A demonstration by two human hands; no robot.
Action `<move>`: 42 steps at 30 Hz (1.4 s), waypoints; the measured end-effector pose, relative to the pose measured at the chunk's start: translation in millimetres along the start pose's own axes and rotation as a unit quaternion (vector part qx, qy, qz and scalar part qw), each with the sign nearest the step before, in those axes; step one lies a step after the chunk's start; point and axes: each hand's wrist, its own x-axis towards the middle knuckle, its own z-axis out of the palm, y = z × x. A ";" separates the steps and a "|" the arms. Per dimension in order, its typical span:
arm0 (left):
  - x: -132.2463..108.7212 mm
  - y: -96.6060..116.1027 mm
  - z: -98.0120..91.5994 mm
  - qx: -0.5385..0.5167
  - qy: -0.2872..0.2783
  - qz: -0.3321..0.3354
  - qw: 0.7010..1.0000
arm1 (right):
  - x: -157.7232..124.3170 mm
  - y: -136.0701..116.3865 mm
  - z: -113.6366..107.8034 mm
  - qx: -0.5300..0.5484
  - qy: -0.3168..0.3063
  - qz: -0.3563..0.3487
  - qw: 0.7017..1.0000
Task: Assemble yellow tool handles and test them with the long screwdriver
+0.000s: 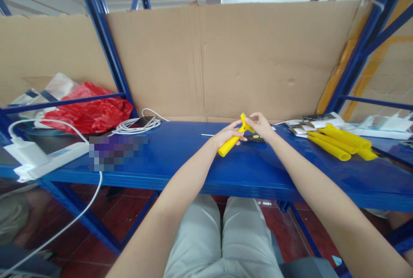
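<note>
A yellow plastic handle (230, 144) with a hollow tube-like grip and a forked, Y-shaped head is held above the blue shelf top. My left hand (229, 133) wraps round it just below the fork, its fingers closed. At the head, my right hand (260, 125) has its fingertips closed on one prong; anything small between them is hidden. Behind and under the hands lies a screwdriver (255, 139) with a black and yellow handle, its thin metal shaft pointing left.
Several yellow handles (342, 140) lie piled at right, beside white and black packets (318, 122). On the left are a red plastic bag (88, 108), a coiled white cable (137, 125) and a power strip (58, 159). Cardboard (251, 63) stands along the back between blue posts.
</note>
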 end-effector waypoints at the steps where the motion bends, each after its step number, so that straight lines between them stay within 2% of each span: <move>1: 0.0 0.5 -0.2 -0.005 -0.002 0.004 1.000 | -0.6 0.2 -0.2 0.015 0.000 0.018 1.000; 4: 0.4 1.3 -1.5 -0.017 -0.007 0.016 1.000 | -4.1 -3.5 -2.0 0.047 -0.036 0.048 0.997; 9: 1.9 0.3 -4.1 -0.017 -0.013 0.022 1.000 | -7.4 -9.5 -1.7 0.021 -0.056 0.039 0.997; 13: 1.0 1.2 -2.1 -0.035 0.014 0.025 0.999 | -3.4 -3.8 0.4 -0.062 -0.077 -0.004 0.995; 18: 1.7 4.5 -2.9 -0.076 0.086 0.028 0.993 | -2.1 -1.2 -9.1 -0.210 -0.074 -0.038 0.974; 21: 4.4 4.4 -6.0 -0.100 0.146 0.009 0.984 | -4.6 -9.3 -24.4 -0.336 -0.155 -0.019 0.929; 25: 8.4 1.0 -10.5 -0.118 0.228 -0.034 0.966 | -5.9 -19.6 -43.1 -0.392 -0.343 0.042 0.853; 27: 10.1 -1.0 -12.8 -0.122 0.250 -0.046 0.959 | -5.1 -19.5 -47.2 -0.391 -0.364 0.038 0.844; 30: 11.4 -2.5 -15.3 -0.128 0.258 -0.050 0.956 | -3.6 -14.2 -49.8 -0.365 -0.344 0.036 0.865; 33: 10.5 -1.8 -15.3 -0.130 0.261 -0.046 0.955 | -4.3 -10.9 -56.4 -0.302 -0.316 0.051 0.898; 37: 8.5 0.1 -13.8 -0.129 0.268 -0.042 0.954 | -9.8 -17.9 -73.7 -0.144 -0.267 0.142 0.942; 39: 8.4 0.4 -13.9 -0.130 0.271 -0.044 0.953 | -12.1 -23.4 -80.1 -0.063 -0.204 0.176 0.961; 42: 9.4 -0.3 -15.5 -0.128 0.279 -0.044 0.951 | -12.0 -28.9 -82.3 0.053 -0.052 0.192 0.979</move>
